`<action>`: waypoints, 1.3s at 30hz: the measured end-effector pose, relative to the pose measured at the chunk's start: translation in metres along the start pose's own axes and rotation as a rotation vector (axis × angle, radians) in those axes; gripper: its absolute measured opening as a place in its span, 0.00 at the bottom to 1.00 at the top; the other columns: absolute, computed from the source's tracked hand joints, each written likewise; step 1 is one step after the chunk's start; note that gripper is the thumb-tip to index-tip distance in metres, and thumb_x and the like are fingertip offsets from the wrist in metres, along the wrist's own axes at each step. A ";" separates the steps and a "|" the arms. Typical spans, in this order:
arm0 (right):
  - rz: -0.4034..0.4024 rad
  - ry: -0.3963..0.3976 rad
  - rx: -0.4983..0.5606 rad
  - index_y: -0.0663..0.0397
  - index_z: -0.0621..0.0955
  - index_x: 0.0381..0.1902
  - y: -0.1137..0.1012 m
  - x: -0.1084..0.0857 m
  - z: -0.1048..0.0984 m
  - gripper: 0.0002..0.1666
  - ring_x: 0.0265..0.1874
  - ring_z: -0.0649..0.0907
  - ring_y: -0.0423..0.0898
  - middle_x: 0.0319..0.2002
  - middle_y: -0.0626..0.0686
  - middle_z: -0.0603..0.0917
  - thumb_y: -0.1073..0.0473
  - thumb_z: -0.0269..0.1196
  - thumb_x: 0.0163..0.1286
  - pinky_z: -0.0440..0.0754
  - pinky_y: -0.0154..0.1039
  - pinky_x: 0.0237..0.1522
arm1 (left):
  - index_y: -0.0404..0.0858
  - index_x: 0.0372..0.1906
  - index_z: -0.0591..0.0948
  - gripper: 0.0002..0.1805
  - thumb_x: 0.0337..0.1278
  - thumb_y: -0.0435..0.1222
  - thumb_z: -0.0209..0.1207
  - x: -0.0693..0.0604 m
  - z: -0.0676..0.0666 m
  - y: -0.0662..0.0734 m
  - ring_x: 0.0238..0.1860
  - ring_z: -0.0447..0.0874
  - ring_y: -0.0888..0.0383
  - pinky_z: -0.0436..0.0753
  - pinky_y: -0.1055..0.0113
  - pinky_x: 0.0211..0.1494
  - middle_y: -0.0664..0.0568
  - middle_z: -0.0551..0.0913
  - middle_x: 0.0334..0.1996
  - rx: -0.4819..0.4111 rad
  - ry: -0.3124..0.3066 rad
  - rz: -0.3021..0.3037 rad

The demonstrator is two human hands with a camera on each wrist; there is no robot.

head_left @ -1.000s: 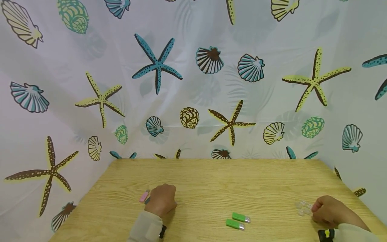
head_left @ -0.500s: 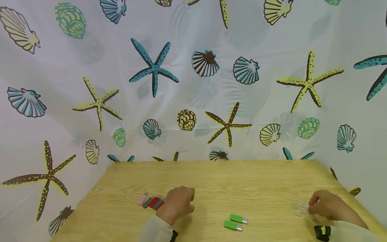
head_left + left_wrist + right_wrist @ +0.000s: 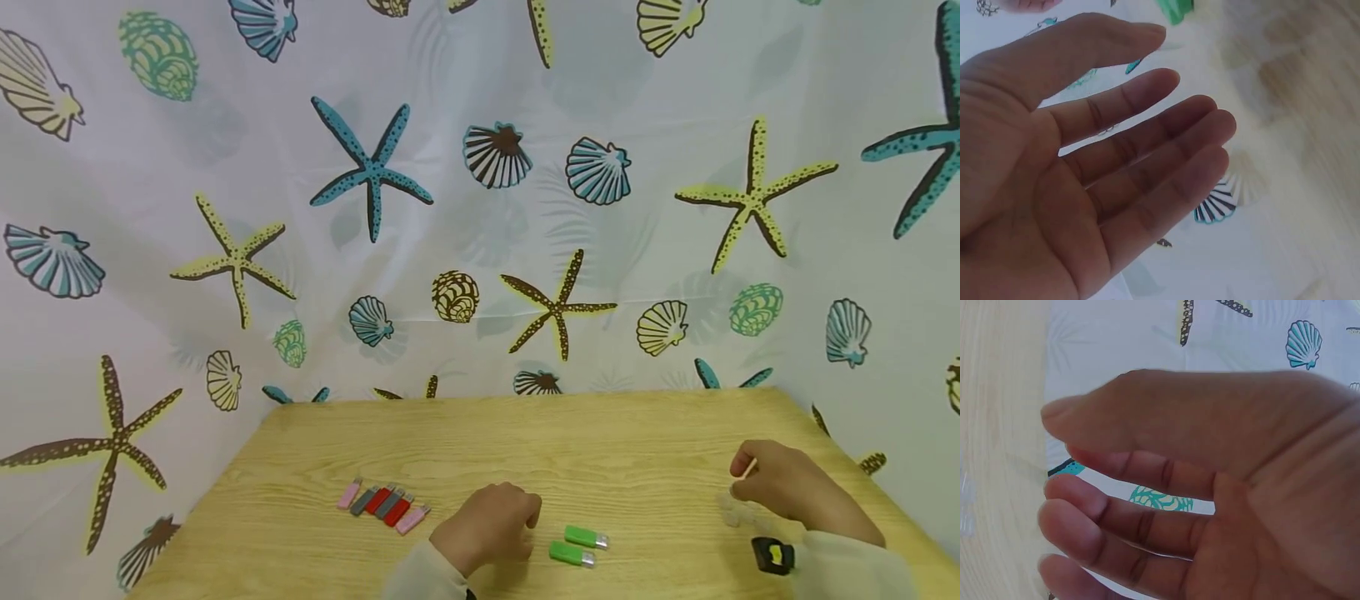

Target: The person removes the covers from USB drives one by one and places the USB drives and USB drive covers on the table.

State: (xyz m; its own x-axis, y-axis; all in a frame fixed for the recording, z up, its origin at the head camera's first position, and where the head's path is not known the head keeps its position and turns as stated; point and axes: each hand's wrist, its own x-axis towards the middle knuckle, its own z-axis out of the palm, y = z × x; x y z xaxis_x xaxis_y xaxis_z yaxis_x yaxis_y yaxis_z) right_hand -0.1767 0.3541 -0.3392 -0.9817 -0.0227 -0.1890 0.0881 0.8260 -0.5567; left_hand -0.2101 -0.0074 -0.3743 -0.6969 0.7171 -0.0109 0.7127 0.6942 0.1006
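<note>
Two green USB flash drives, the upper (image 3: 585, 537) and the lower (image 3: 572, 553), lie side by side near the table's middle. Just left of them hovers my left hand (image 3: 491, 527), its palm bare and fingers loosely extended in the left wrist view. A slanted row on the left holds a pink USB flash drive (image 3: 348, 493), grey and red ones, and another pink drive (image 3: 412, 519) at its right end. My right hand (image 3: 783, 479) is above small clear plastic pieces (image 3: 733, 510), fingers loosely bent around nothing; it partly hides them.
A wooden table (image 3: 480, 450) carries everything. Behind it and along both sides hangs a white curtain (image 3: 420, 350) printed with starfish and shells. Clear pieces (image 3: 966, 503) show at the left edge of the right wrist view.
My left hand has moved right, away from the row, uncovering its drives, and is now beside the green ones. My right hand has risen slightly from the clear pieces.
</note>
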 end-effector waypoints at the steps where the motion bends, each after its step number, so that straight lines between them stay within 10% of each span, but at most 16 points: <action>1: -0.009 0.004 -0.003 0.63 0.75 0.40 -0.003 -0.001 0.000 0.12 0.28 0.74 0.49 0.35 0.54 0.78 0.61 0.62 0.62 0.72 0.44 0.29 | 0.44 0.33 0.81 0.10 0.45 0.34 0.70 0.002 0.001 0.003 0.25 0.70 0.69 0.74 0.74 0.32 0.61 0.80 0.27 0.004 -0.008 0.011; 22: -0.253 0.034 -0.050 0.56 0.76 0.35 -0.076 -0.010 0.030 0.12 0.27 0.71 0.47 0.29 0.52 0.73 0.67 0.68 0.54 0.72 0.44 0.31 | 0.48 0.32 0.78 0.15 0.44 0.44 0.73 0.021 0.017 0.030 0.23 0.63 0.69 0.66 0.77 0.26 0.65 0.71 0.24 0.146 0.039 0.117; 39: -0.262 -0.017 -0.070 0.53 0.76 0.33 -0.095 -0.012 0.042 0.13 0.26 0.72 0.47 0.29 0.51 0.73 0.66 0.70 0.53 0.73 0.44 0.31 | 0.49 0.24 0.78 0.11 0.45 0.39 0.72 0.029 0.022 0.036 0.21 0.64 0.69 0.66 0.77 0.26 0.65 0.72 0.21 0.121 0.010 0.127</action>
State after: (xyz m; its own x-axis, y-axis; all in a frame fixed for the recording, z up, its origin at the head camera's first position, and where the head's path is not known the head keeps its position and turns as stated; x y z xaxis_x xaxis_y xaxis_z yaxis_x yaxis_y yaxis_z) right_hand -0.1667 0.2522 -0.3179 -0.9665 -0.2498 -0.0595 -0.1812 0.8278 -0.5309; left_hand -0.2033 0.0398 -0.3934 -0.6011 0.7991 0.0038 0.7989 0.6011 -0.0203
